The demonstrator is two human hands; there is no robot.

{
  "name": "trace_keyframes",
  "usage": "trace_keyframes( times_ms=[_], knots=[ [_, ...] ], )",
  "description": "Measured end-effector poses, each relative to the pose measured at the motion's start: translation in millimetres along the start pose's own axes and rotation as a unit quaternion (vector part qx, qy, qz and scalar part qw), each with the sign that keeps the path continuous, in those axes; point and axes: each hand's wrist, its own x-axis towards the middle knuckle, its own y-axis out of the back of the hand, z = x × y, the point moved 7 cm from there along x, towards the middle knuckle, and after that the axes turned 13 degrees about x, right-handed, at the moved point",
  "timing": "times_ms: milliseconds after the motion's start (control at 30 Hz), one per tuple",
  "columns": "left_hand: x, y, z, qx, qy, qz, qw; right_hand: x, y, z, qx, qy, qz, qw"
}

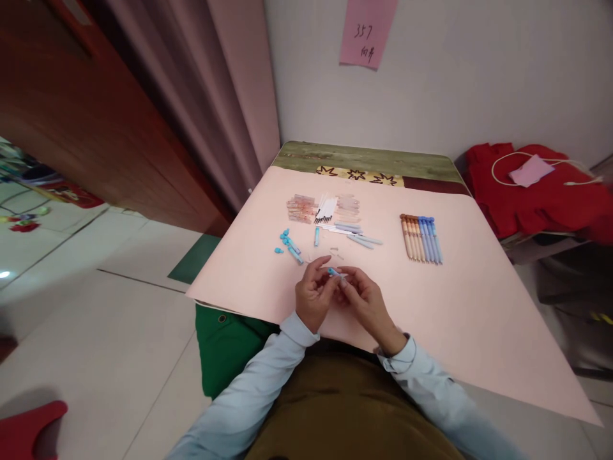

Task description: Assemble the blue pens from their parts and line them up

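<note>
My left hand (313,291) and my right hand (364,299) meet over the near middle of a pink sheet (479,300) on the table. Both pinch a small blue pen part (334,273) between their fingertips. Just beyond the hands lie loose blue pen pieces (290,246) on the left and pale blue barrels (357,235) in the middle. A row of finished pens (421,238), several tan and several blue, lies to the right.
Behind the parts are clear packets (301,209) and a bundle of refills (326,211). The green-brown table (364,156) reaches a white wall with a pink note (368,30). A red cloth (536,191) with a cord lies right; a curtain (211,96) hangs left.
</note>
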Motion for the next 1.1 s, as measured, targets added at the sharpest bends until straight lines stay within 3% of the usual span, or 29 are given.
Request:
trace_keyframes(
  times_ms=[200,567,800,1100],
  knots=[
    [-8.5,4.5,6.4,0.088,-0.072,0.041,0.993,-1.9,-3.4,-0.1,-0.003,0.017,-0.024,1.0],
    [-7.6,3.5,7.2,0.129,-0.116,0.036,0.984,-2.9,-4.0,-1.7,-0.048,0.032,-0.026,0.998],
    [-6.2,3.3,4.6,0.101,-0.094,0.038,0.99,-1.6,-1.4,2.5,-0.03,0.025,-0.016,0.999],
    [-1.5,5.6,1.7,-0.042,-0.009,0.049,0.998,-2.0,2.5,4.5,-0.013,0.009,0.037,0.999]
  ],
)
